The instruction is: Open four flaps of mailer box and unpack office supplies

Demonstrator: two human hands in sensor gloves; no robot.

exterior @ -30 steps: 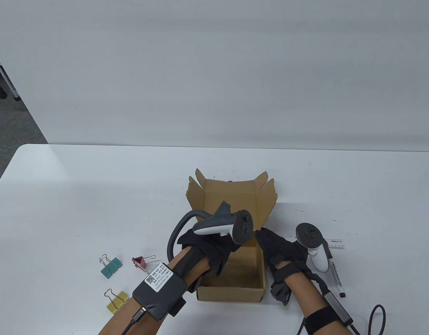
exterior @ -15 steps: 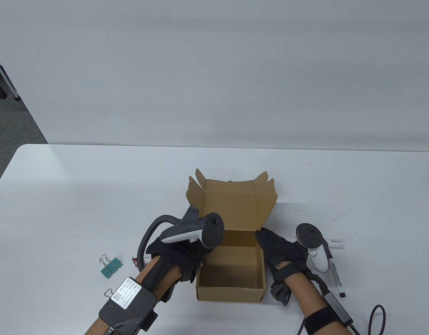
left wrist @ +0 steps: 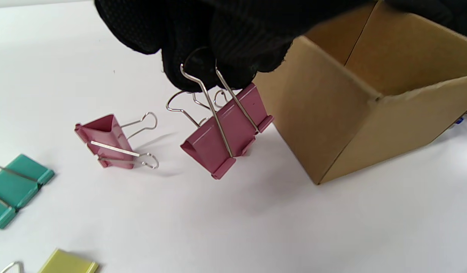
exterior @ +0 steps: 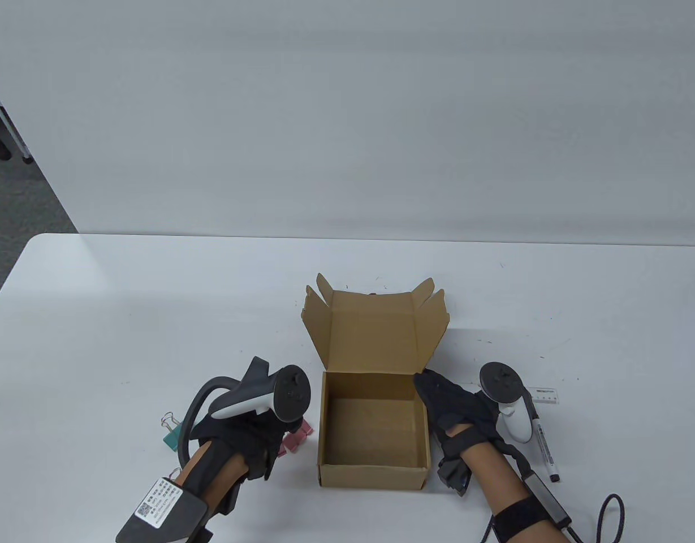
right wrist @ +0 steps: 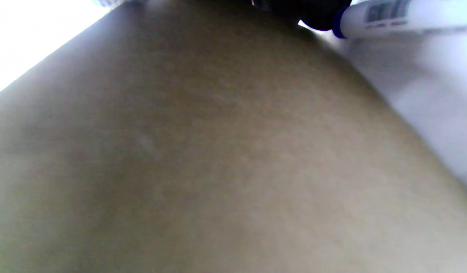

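The brown mailer box [exterior: 330, 430] stands open, its lid and flaps upright at the far side; only bare cardboard shows inside. My left hand [exterior: 276, 438] is just left of the box, low over the table. In the left wrist view its fingers [left wrist: 187, 76] pinch the wire handles of a pink binder clip [left wrist: 225, 132], which hangs beside the box wall [left wrist: 332, 113]. It also shows in the table view [exterior: 297, 438]. My right hand [exterior: 437, 399] rests flat against the box's right wall, holding nothing. That wall [right wrist: 203, 151] fills the right wrist view.
Another pink clip [left wrist: 108, 142] lies on the table left of the held one. Green clips [exterior: 169, 436] and a yellow clip [left wrist: 68, 261] lie further left. A marker [exterior: 544, 449] and a small ruler [exterior: 546, 395] lie right of my right hand.
My left hand has come out of the box and moved left and down toward the table with the pink clip. The right hand and box have not moved.
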